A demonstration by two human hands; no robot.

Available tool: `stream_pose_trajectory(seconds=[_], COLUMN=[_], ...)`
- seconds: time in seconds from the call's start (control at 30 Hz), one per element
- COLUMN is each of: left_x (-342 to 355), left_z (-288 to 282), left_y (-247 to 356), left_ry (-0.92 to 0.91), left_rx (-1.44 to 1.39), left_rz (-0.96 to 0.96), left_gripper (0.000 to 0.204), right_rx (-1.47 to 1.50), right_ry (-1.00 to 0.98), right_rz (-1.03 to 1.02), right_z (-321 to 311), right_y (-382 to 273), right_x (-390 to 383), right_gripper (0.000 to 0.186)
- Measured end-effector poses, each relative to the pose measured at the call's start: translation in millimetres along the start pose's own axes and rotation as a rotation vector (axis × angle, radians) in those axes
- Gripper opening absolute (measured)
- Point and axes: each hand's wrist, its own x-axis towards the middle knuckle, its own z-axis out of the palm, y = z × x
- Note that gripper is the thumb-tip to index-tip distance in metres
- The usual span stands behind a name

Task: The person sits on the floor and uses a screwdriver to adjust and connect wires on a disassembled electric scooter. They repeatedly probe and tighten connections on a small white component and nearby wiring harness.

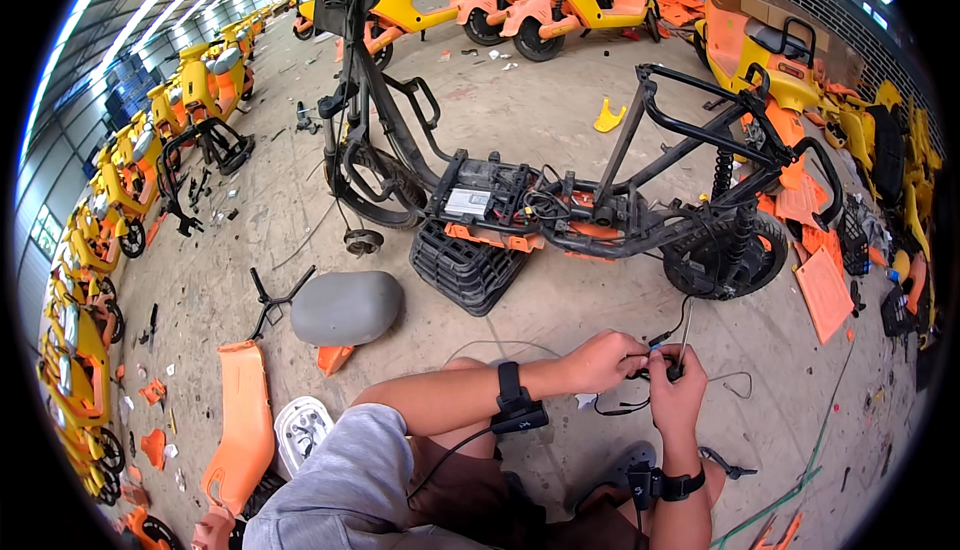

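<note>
Squatting before a stripped black scooter frame (620, 190), I have both hands close together below its rear wheel (728, 258). My left hand (603, 361) is closed, its fingertips pinching a thin black cable (658, 339) that runs up towards the wheel. Right beside it, my right hand (676, 390) is closed around a dark object with a thin metal shaft (688, 335) sticking up, apparently a screwdriver. A small blue bit shows between the fingertips. Loose black wire (620, 410) hangs under the hands. The fingers partly hide the cable's end.
A grey seat (347, 308) and an orange panel (240, 420) lie to the left. A black basket (468, 275) sits under the frame. Orange panels (825, 290) are heaped at right, near a green strap (800, 485). Yellow scooters (570, 0) stand at the back and along the left.
</note>
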Motion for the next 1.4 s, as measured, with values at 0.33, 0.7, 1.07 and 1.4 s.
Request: stream_pose_trajectory(seconds=[0.33, 0.7, 1.07, 1.4], left_x=[-0.3, 0.1, 1.7, 1.4], left_z=[1.3, -7.8, 4.5, -15.6], left_y=[2.1, 10.2, -8.3, 19.0], left_ry=[-0.006, -0.093, 0.066, -0.036], left_rx=[-0.066, -0.427, -0.503, -0.46], left_rz=[-0.026, -0.222, -0.145, -0.318], left_gripper=[0.022, 0.025, 0.022, 0.022], right_rx=[-0.047, 0.023, 0.058, 0.064], right_ry=[-0.013, -0.004, -0.03, -0.02], right_rz=[0.045, 0.067, 0.14, 0.118], right_z=[-1.9, -2.7, -8.6, -9.2], right_y=[0.6, -4.3, -8.2, -6.7], right_x=[1.9, 2.2, 4.7, 3.9], right_gripper=[0.014, 0.015, 0.014, 0.016])
